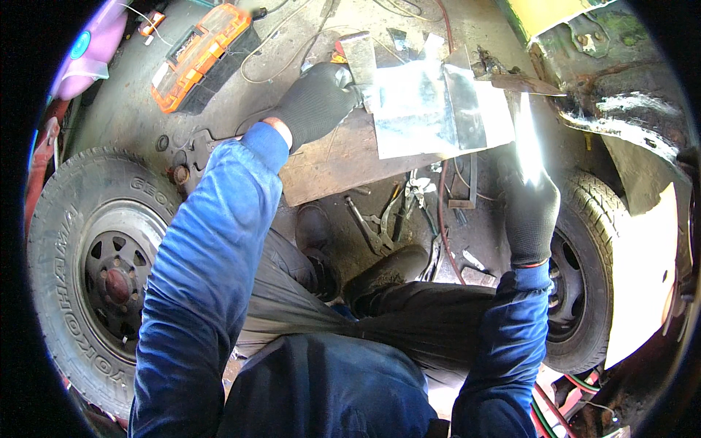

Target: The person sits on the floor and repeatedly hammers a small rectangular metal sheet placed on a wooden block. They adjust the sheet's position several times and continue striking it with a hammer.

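Note:
A shiny, bent sheet of metal [416, 117] lies across a brown wooden board [321, 171] in front of me. My left hand [314, 106], in a dark knit glove, is closed at the sheet's left edge; its fingertips are partly hidden. On the other side, my right hand [529, 201], gloved too, reaches up beside the sheet's right corner. Strong glare washes out its fingers, so their grip does not show. Below the board, locking pliers [372, 230] and several other hand tools lie on the floor between my boots [387, 274].
A tire on a black wheel [51, 241] stands at my left, and another tire [591, 204] at my right. An orange and black toolbox [204, 58] sits far left. Rusty vehicle bodywork [613, 87] rises at the far right. A red hose [443, 219] crosses the floor.

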Motion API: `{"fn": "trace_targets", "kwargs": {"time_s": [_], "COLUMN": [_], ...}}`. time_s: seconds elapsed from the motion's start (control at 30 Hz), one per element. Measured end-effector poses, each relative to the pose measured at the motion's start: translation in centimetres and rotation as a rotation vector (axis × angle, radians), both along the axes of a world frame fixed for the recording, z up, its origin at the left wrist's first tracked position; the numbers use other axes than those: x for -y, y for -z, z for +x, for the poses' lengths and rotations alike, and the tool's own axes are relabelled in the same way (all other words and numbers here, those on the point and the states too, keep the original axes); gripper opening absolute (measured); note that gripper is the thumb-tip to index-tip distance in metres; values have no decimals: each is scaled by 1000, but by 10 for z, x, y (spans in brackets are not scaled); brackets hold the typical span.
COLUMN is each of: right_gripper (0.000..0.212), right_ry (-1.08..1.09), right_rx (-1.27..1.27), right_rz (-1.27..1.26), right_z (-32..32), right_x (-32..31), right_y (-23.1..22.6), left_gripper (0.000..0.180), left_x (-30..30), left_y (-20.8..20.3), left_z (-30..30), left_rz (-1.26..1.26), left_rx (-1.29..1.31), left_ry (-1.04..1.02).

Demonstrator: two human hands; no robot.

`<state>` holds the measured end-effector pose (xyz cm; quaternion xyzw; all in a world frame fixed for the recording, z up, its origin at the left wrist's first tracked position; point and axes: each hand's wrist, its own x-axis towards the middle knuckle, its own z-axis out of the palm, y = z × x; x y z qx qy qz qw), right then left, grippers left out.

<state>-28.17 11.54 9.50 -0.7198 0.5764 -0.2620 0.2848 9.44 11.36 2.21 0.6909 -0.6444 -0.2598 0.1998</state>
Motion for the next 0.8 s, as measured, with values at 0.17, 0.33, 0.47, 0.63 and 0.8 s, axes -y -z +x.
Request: {"fn": "trace_targets", "kwargs": {"time_s": [0.17,0.33,0.47,0.63,0.8], "right_gripper": [25,25,26,34,49], "right_ry": [-40,-28,-30,-68,-139], "right_rx": [19,-2,77,146,222], "right_rz": [-38,-19,50,126,159], "right_z": [-1,-1,2,19,45], "right_x": [-1,-2,-5,-15,-34], "right_y": [-1,-3,-8,-27,-71], "left_gripper": [37,36,34,34,35], "left_x": [0,-2,-4,-6,-18], "left_y": [1,1,4,-3,-18], "left_z": [-1,-3,-5,-14,-29], "left_rz": [-3,24,-27,-89,25], "left_rx": [-19,0,-14,-88,-47], "left_ry": [-10,-16,7,-12,-90]}}
